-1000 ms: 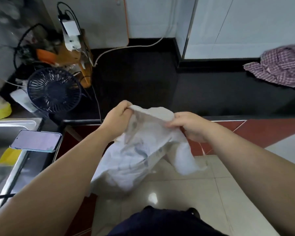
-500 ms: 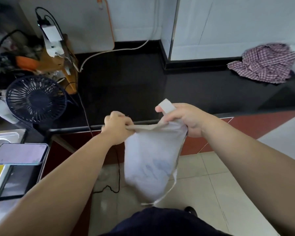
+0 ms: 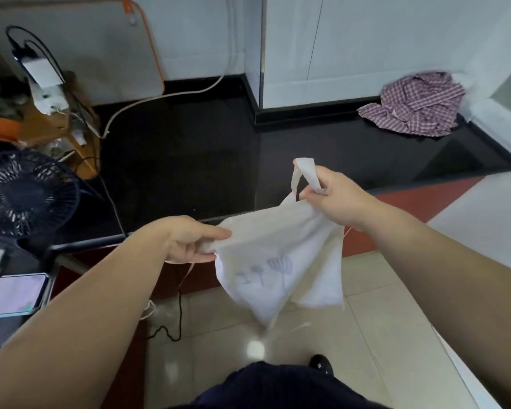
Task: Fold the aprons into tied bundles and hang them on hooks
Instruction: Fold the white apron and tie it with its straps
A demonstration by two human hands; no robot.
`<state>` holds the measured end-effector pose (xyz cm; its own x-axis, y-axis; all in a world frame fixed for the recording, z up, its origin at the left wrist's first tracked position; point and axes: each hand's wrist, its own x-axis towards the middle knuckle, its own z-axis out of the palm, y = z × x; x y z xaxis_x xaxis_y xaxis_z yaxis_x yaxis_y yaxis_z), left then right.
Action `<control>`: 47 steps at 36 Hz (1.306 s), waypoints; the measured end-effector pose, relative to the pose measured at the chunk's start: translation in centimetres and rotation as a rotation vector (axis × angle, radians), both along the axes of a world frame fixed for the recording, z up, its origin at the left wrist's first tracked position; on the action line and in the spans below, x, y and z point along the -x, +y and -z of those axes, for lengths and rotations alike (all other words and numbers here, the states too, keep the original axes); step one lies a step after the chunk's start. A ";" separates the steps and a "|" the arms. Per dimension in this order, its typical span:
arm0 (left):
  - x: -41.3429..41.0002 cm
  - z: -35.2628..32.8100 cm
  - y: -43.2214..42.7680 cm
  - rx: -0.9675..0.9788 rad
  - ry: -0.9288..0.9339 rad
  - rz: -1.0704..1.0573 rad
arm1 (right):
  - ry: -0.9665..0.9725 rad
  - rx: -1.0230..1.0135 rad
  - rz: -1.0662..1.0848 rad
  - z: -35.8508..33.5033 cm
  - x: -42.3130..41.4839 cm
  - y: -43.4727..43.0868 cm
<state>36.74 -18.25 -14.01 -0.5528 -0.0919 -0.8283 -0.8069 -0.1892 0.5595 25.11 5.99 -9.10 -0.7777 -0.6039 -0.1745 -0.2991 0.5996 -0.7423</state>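
Apron (image 3: pixel 281 261) is up in the air, in front of the edge of the black countertop (image 3: pixel 189 160) and over the tiled floor (image 3: pixel 381 320), touching neither. It's white with a faint blue print showing through the fabric.

Left hand (image 3: pixel 189 240) pinches one top corner between thumb and fingers. Right hand (image 3: pixel 337 199) is clenched around the other end of the top edge, and the neck strap (image 3: pixel 306 169) loops up out of that fist. So the top edge is stretched between the two hands and slopes up from left to right. The long axis runs pretty much straight down, with the body tapering to a point aimed at the floor. A couple of thin tie strings dangle off the sides.

Around it:
- A crumpled checked cloth (image 3: pixel 416 107) sits at the far right of the counter, well apart.
- A dark fan (image 3: pixel 21 193) stands on the left.
- A phone (image 3: pixel 11 293) lies screen up, nearer to me.
- A white cable (image 3: pixel 160 97) snakes across the back of the counter.
- A black cord (image 3: pixel 179 314) hangs down the cabinet front to the floor, just left of the apron.

The stretch of counter right behind the apron is bare.
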 end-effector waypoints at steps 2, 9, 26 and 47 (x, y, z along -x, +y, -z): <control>0.1 -0.2 -0.1 -0.081 -0.005 -0.003 | -0.021 -0.002 -0.019 -0.4 0.1 0.2; 0.4 -0.4 0.6 0.003 -0.010 -0.099 | -0.059 -0.060 -0.080 -1.8 1.0 0.5; 1.5 -3.6 1.3 0.439 0.542 0.285 | 0.400 0.035 0.290 -1.1 2.5 -0.2; 3.3 -4.8 -2.7 1.538 0.558 0.547 | 0.371 -0.538 0.014 -3.4 1.9 -3.2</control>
